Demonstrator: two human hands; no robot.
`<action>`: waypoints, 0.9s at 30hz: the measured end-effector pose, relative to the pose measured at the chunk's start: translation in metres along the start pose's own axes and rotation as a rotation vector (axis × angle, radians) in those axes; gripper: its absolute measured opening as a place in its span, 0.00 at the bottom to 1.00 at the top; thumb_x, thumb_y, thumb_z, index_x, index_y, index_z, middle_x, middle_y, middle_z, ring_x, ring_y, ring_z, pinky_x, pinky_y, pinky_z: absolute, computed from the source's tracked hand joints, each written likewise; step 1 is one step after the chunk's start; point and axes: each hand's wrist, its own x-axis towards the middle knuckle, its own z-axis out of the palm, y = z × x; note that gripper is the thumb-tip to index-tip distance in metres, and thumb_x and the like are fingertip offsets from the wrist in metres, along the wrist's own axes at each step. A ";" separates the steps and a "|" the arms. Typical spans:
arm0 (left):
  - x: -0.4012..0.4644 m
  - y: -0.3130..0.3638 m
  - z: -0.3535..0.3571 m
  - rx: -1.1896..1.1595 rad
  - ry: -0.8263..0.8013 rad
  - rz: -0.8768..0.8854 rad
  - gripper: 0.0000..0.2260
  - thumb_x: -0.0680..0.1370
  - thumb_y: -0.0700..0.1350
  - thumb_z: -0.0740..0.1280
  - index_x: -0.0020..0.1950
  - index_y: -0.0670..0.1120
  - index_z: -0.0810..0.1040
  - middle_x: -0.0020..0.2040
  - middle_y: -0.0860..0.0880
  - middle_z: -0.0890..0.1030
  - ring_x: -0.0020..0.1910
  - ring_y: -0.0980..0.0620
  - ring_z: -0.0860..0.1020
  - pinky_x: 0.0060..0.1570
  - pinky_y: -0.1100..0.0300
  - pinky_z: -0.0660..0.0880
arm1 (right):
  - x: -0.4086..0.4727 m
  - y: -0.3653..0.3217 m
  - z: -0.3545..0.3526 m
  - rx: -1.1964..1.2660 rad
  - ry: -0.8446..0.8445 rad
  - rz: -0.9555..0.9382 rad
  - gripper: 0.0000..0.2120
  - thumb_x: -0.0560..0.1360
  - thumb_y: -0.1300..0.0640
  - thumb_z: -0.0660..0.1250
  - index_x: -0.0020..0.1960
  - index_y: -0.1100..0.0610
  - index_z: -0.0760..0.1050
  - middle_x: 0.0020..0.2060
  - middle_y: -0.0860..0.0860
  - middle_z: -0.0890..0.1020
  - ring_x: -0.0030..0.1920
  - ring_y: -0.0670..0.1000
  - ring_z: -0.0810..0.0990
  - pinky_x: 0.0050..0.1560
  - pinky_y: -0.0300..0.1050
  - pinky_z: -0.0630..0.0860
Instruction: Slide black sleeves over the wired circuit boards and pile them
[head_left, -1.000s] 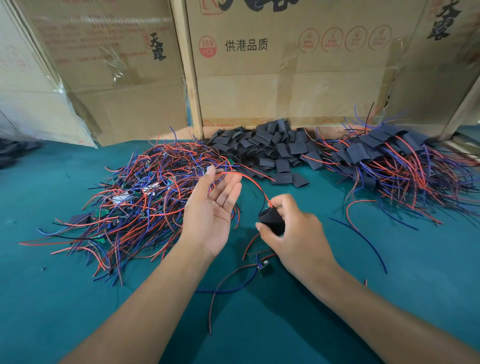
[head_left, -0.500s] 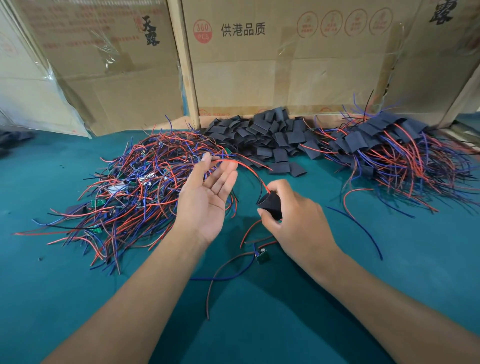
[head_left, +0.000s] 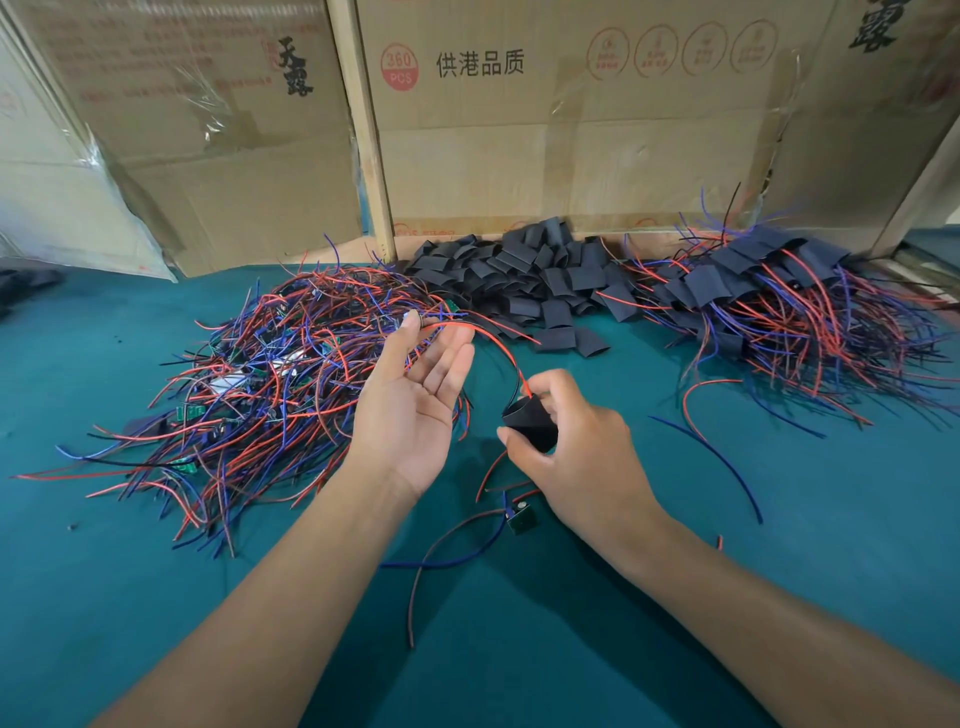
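Observation:
My right hand (head_left: 582, 457) pinches a black sleeve (head_left: 530, 428) between thumb and fingers, just above the green table. Red and black wires (head_left: 498, 348) rise from the sleeve's top and arc left to my left hand (head_left: 410, 410), which is palm up with straight fingers; the wires lie across its fingertips. A bare green circuit board (head_left: 521, 517) with red and blue leads lies on the table below my right hand. Unsleeved wired boards (head_left: 270, 374) form a tangle at left, loose black sleeves (head_left: 524, 280) a heap at the back, and sleeved boards (head_left: 769, 291) a pile at right.
Cardboard boxes (head_left: 519, 156) and a wooden post (head_left: 363, 130) wall off the back of the green table (head_left: 519, 649). Stray blue and red wires (head_left: 717, 447) lie right of my right hand. Dark objects (head_left: 21, 283) sit at the far left edge.
The view has tilted slightly, shifting the scene upward. Both hands keep nearly the same pose, with the sleeve and its wires still between them.

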 end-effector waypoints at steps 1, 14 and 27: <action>0.000 0.000 0.000 -0.002 0.002 -0.002 0.06 0.81 0.45 0.66 0.52 0.42 0.78 0.44 0.41 0.86 0.48 0.48 0.86 0.42 0.61 0.81 | 0.000 0.000 0.001 0.007 -0.002 0.006 0.17 0.73 0.50 0.72 0.55 0.50 0.68 0.43 0.49 0.84 0.46 0.56 0.82 0.47 0.53 0.77; -0.008 0.002 0.009 -0.020 0.014 -0.016 0.06 0.81 0.44 0.66 0.54 0.42 0.77 0.43 0.41 0.86 0.48 0.48 0.86 0.42 0.61 0.82 | 0.000 0.003 0.001 0.040 0.020 0.025 0.16 0.73 0.49 0.71 0.55 0.47 0.66 0.43 0.47 0.84 0.46 0.54 0.82 0.48 0.52 0.77; -0.010 -0.002 0.011 -0.073 0.062 -0.061 0.07 0.81 0.43 0.67 0.56 0.40 0.76 0.43 0.39 0.86 0.47 0.47 0.86 0.41 0.61 0.82 | 0.001 0.003 0.002 0.137 0.006 0.043 0.15 0.74 0.50 0.71 0.55 0.50 0.68 0.43 0.46 0.84 0.46 0.52 0.82 0.49 0.52 0.77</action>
